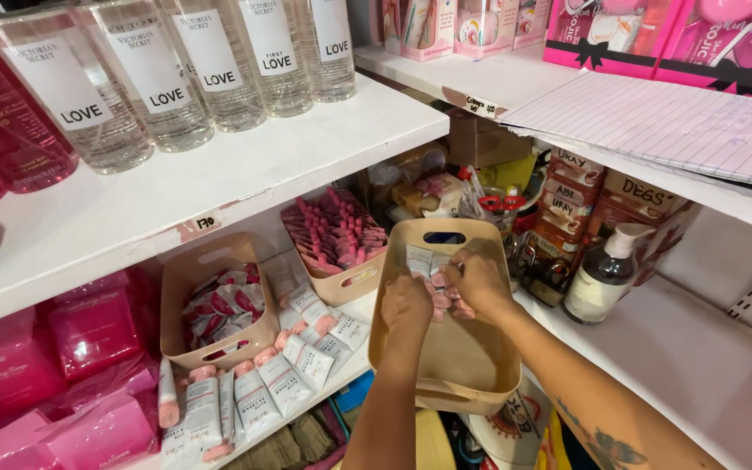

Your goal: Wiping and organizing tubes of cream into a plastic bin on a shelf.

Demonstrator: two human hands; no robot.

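A beige plastic basket (472,370) sits tilted at the front edge of the lower shelf. Both my hands reach into its far end. My left hand (406,302) is curled over a few small white tubes with pink caps (419,261). Next to it, my right hand (478,280) has its fingers closed around more of the same tubes at the basket's far wall. Several matching tubes (285,379) lie in a row on the lower shelf to the left of the basket.
Two more beige baskets stand on the lower shelf: one (219,305) with round pink-and-white items, one (337,239) with pink sticks. Clear spray bottles (163,74) line the upper shelf. A pump bottle (602,274), labelled boxes (646,200) and lined paper (681,122) are at right. Pink packets (89,365) fill the left.
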